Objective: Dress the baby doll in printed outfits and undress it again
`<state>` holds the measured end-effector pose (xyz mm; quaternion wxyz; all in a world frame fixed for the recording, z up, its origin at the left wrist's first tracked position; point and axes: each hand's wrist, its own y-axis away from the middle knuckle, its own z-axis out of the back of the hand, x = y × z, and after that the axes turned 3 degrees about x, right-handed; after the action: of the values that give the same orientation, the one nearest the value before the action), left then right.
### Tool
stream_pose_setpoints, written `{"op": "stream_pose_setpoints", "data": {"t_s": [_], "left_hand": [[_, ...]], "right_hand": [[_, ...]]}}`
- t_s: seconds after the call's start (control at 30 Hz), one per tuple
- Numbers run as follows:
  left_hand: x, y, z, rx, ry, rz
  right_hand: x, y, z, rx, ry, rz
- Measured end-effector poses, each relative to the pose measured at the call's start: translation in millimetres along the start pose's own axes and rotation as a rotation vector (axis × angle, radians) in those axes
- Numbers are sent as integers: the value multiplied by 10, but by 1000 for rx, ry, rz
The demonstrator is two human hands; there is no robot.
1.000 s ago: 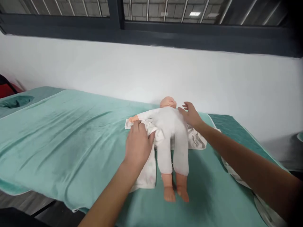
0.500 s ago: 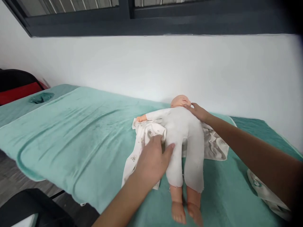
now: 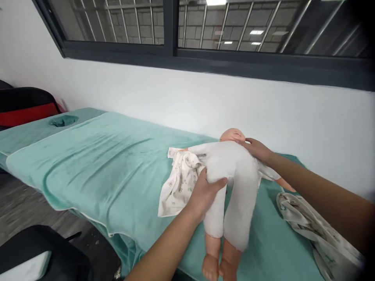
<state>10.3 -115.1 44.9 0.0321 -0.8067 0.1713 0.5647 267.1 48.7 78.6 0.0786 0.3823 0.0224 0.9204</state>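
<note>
A baby doll (image 3: pixel 231 164) with a white cloth body lies on its back on the green-covered bed (image 3: pixel 117 156), its head by the wall and its feet toward me. My left hand (image 3: pixel 205 191) grips the doll's side and upper leg, thumb across the front. At the doll's neck and shoulder is my right hand (image 3: pixel 256 150), its fingers partly hidden behind the head. A white printed baby garment (image 3: pixel 178 187) is spread beside the doll on the left, touching its outstretched arm. The doll's other arm reaches right, beneath my forearm.
Another printed cloth (image 3: pixel 310 222) lies crumpled at the right. A white wall and a barred window (image 3: pixel 172 50) stand behind the bed. At the lower left, a white object (image 3: pixel 29 267) rests on a black bag or seat (image 3: pixel 58 249). A black-and-red chair (image 3: pixel 29 105) is at far left.
The view has tilted up, showing more window. The printed fabric that was under the doll's right-hand side no longer spreads out there, and that doll arm now shows. My left hand has closed around the doll's side.
</note>
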Motion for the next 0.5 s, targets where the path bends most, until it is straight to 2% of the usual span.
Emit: {"op": "stream_pose_setpoints", "data": {"t_s": [0.1, 0.17, 0.23, 0.33, 0.5], "left_hand": [[-199, 150, 99, 40, -24, -65], [-366, 215, 264, 46, -48, -100], [-535, 243, 503, 36, -74, -109], [-742, 204, 967, -29, -114, -84], [-923, -20, 1851, -140, -130, -73]], "right_hand": [[163, 133, 34, -55, -44, 51], [349, 139, -22, -60, -69, 89], [593, 79, -167, -48, -61, 111], [1017, -117, -567, 0, -31, 113], [1646, -617, -1477, 84, 45, 199]]}}
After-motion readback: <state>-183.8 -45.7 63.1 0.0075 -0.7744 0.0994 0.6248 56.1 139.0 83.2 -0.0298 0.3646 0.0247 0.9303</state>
